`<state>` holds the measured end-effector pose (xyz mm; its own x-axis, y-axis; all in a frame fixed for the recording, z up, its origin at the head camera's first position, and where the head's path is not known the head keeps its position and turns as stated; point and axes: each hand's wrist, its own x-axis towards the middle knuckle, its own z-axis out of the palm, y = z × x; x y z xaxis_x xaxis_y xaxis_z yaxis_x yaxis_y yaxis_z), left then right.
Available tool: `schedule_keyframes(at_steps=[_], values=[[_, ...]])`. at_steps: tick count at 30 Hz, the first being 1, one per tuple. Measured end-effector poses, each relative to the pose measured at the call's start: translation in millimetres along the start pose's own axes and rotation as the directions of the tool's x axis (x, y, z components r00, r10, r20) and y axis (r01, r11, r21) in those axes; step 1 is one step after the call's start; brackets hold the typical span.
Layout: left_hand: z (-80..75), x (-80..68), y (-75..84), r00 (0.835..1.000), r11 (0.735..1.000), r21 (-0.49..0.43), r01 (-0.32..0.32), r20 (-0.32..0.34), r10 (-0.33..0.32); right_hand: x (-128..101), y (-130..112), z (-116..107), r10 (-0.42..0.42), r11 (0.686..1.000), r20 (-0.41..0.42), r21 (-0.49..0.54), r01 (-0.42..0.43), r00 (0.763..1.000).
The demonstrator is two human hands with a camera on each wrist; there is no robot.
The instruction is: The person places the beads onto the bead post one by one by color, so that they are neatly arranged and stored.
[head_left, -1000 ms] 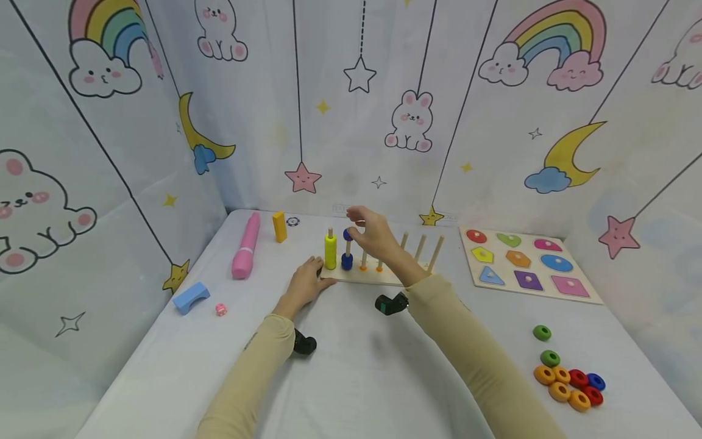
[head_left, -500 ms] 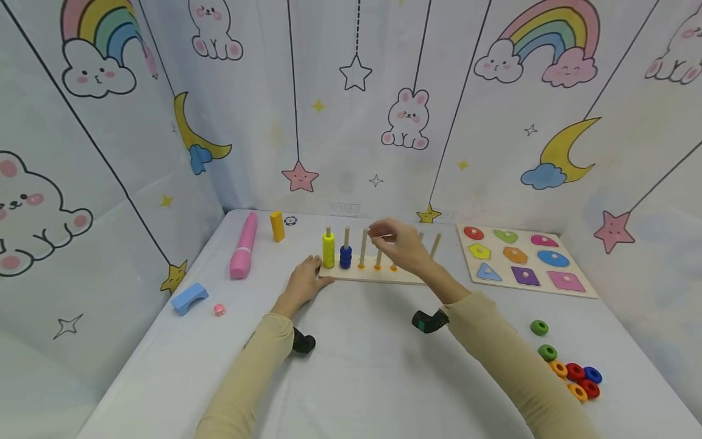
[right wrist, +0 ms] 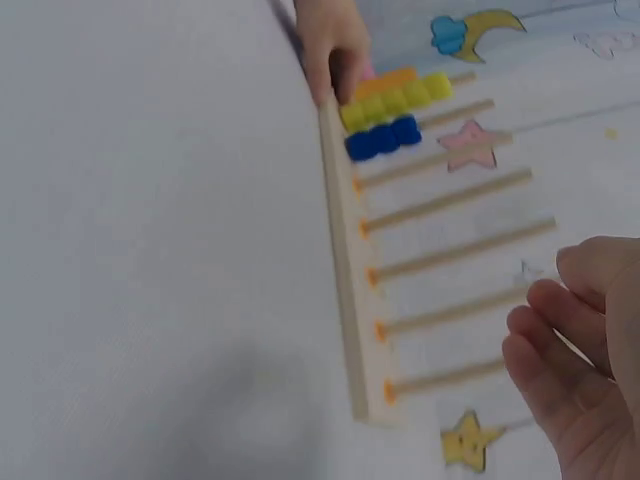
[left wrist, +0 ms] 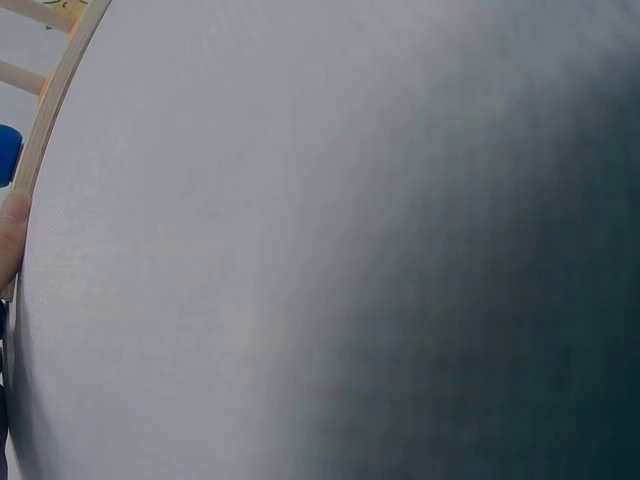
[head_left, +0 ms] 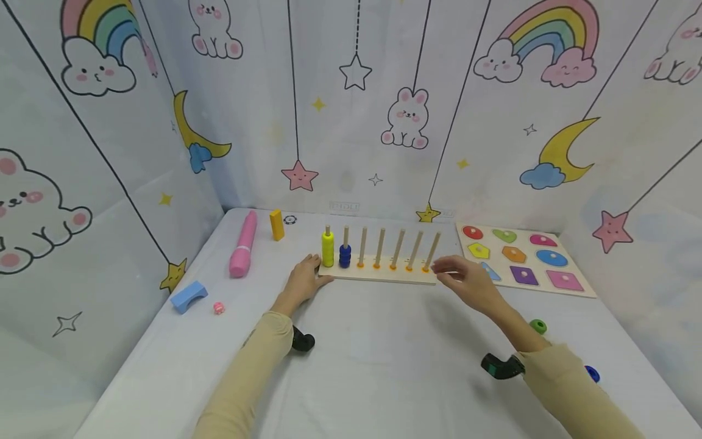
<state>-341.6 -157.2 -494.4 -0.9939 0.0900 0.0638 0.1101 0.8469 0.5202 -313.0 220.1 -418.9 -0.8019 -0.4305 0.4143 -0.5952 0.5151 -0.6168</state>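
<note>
Seven thin wooden pegs stand upright in a row along the long wooden peg board, whose long axis runs left to right across the white tabletop. The left hand rests with relaxed fingers against the board's left end, just beside the stack of yellow rings on one peg and the shorter stack of blue rings on the next. The right hand hovers at the board's right end, its grip loose and holding nothing, fingers pointing towards the last peg. The loose rings lie to the right of and nearer than that hand: a green ring and a blue ring partly hidden by the sleeve. The right hand is far the nearer to them.
</note>
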Motion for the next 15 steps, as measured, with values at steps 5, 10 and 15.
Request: schedule_keyframes(at_steps=[5, 10, 15], values=[[1.9, -0.7, 2.3, 1.000, 1.000, -0.004, -0.009, 0.006, 0.009, -50.2, 23.7, -32.3, 0.077, 0.996, -0.031, -0.045, -0.079, 0.997], [3.1, -0.5, 3.5, 1.000, 1.000, -0.007, -0.003, 0.015, 0.003, -105.4, 40.8, -64.4, 0.207, 0.969, -0.088, -0.116, -0.216, 0.974], [0.2, -0.2, 0.8, 1.000, 1.000, -0.003, 0.007, 0.012, -0.006, -148.5, 49.7, -86.6, 0.351, 0.910, -0.125, -0.190, -0.369, 0.928]])
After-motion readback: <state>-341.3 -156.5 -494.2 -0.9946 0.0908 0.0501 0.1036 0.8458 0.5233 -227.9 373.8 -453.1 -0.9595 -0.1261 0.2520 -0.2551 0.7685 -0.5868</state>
